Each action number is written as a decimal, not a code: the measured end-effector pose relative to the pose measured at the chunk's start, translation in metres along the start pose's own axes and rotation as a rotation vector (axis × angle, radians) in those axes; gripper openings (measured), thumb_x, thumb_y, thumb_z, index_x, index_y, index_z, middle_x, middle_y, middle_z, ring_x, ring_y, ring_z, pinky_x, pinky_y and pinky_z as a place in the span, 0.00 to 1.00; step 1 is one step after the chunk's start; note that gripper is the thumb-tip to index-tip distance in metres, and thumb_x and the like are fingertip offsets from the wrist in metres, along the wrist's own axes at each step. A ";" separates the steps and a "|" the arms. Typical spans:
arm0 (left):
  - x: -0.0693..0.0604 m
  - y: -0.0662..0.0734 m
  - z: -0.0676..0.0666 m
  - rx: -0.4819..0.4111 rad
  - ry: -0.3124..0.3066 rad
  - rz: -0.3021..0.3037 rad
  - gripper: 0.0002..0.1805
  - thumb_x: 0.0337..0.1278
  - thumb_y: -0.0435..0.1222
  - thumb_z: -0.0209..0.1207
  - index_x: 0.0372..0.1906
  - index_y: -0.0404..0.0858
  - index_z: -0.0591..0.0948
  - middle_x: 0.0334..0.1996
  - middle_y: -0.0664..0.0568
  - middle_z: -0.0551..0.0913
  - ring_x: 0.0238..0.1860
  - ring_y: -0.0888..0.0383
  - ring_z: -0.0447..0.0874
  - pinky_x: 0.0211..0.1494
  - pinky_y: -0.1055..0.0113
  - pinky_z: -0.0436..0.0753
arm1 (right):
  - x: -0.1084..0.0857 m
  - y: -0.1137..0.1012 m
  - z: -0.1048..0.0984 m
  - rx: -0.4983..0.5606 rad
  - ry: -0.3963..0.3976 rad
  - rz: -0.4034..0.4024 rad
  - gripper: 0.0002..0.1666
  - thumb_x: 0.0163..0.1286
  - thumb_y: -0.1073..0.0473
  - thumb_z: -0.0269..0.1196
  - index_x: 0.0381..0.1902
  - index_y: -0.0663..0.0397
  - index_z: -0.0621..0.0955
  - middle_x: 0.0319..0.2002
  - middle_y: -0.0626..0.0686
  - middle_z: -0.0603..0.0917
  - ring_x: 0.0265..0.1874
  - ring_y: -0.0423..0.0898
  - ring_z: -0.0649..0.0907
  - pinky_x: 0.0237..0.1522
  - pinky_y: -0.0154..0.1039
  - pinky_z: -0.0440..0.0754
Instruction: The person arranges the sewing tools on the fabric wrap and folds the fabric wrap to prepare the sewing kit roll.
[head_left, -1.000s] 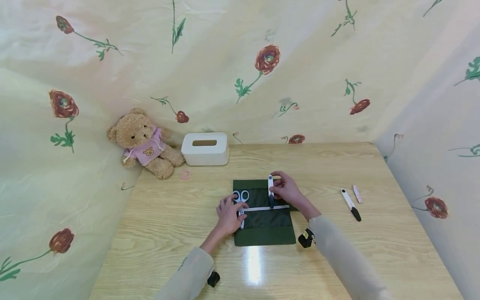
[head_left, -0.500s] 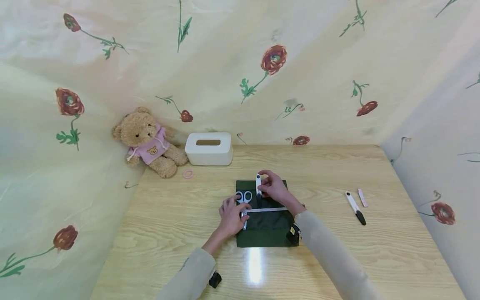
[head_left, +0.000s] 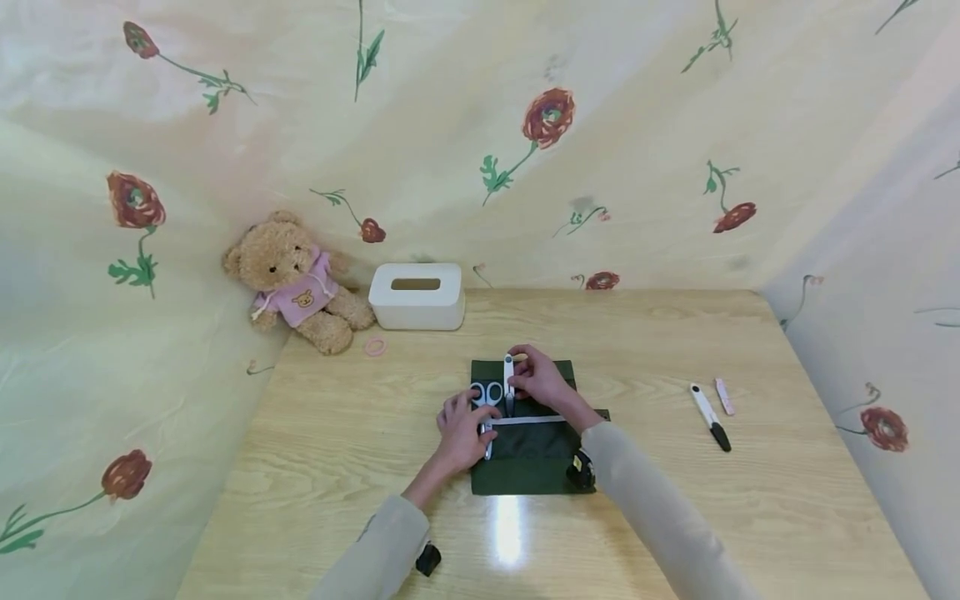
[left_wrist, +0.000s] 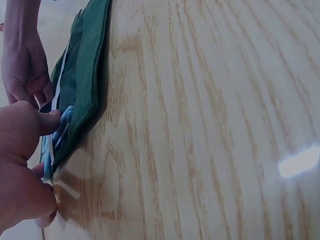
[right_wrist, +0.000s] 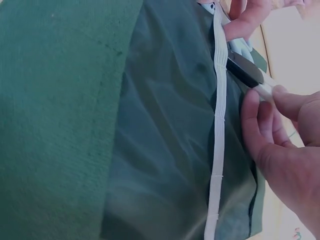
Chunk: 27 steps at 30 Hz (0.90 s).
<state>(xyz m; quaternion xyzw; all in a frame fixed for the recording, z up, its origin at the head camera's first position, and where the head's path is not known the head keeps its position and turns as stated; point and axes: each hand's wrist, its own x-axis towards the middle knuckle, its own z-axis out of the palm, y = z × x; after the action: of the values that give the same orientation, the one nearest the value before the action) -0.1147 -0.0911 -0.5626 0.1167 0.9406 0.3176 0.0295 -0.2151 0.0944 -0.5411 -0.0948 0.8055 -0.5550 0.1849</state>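
Note:
A dark green fabric tool pouch [head_left: 532, 477] lies unfolded on the table, a white elastic band [right_wrist: 218, 115] running across it. Light-blue-handled scissors [head_left: 493, 393] are tucked under the band at its left end. My left hand [head_left: 459, 429] grips the scissors there, thumb and fingers on either side of the band. My right hand [head_left: 542, 382] pinches a slim white tool with a black end [head_left: 509, 375], just right of the scissors. In the right wrist view the black end [right_wrist: 245, 69] points at the band's edge, touching or slightly under it; I cannot tell which.
A second white tool with a black end [head_left: 711, 418] and a small pink strip [head_left: 724, 397] lie on the right. At the back left are a white tissue box [head_left: 417, 310], a teddy bear [head_left: 300, 283] and a pink ring [head_left: 375, 346]. Floral cloth walls [head_left: 645, 125] enclose the table.
My right hand has carried the slim white tool leftward across the pouch to beside the scissors, and lowered it slightly toward the band. My left hand has stayed on the scissors.

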 end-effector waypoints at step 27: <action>0.000 -0.002 0.000 -0.030 0.015 0.011 0.11 0.59 0.35 0.68 0.46 0.49 0.85 0.69 0.39 0.62 0.66 0.35 0.53 0.61 0.34 0.55 | -0.006 -0.019 -0.002 -0.309 -0.160 0.041 0.24 0.62 0.72 0.68 0.56 0.68 0.74 0.29 0.56 0.79 0.24 0.50 0.82 0.28 0.43 0.83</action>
<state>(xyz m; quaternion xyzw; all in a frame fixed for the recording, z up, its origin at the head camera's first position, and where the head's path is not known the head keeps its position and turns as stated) -0.1149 -0.0924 -0.5635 0.1187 0.9352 0.3327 0.0223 -0.2109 0.0910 -0.5214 -0.1495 0.8658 -0.4113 0.2428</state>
